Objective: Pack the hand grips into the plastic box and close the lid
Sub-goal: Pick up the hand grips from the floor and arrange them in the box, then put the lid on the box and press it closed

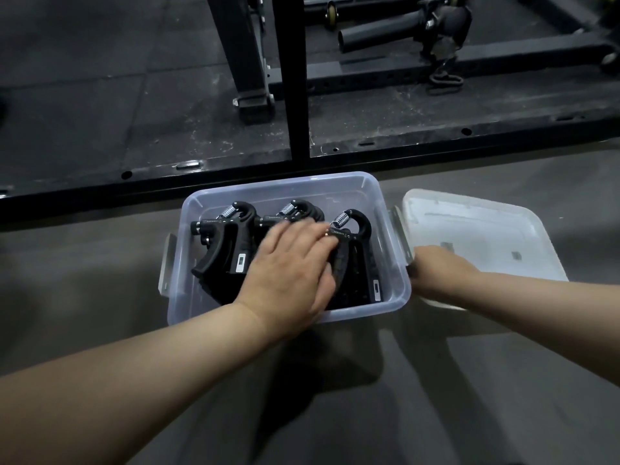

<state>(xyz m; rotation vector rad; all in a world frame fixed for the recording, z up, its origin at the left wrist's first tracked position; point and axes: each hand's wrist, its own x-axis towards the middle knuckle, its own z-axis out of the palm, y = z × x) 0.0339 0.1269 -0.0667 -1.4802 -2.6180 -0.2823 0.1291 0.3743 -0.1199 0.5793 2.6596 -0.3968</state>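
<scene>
Down on the grey floor (335, 414) we note the clear plastic box (285, 183), uncovered, with grey latch flaps hanging at both short ends. Black hand grips (223, 245) with silver springs stand packed side by side inside it; we count three rows by their curved tops, the rest hidden. Left hand (292, 273) lies over the middle of the load, fingers stretched out and somewhat blurred, resting on the grips and grasping nothing. Lid (486, 236) sits on the floor just right of the box, its near left corner under the right hand (439, 270). Fingers there are hidden from us, so we cannot tell whether that hand grasps the lid or only rests on it. Beyond the box, a black metal rack frame (292, 78) stands on dark rubber matting.
</scene>
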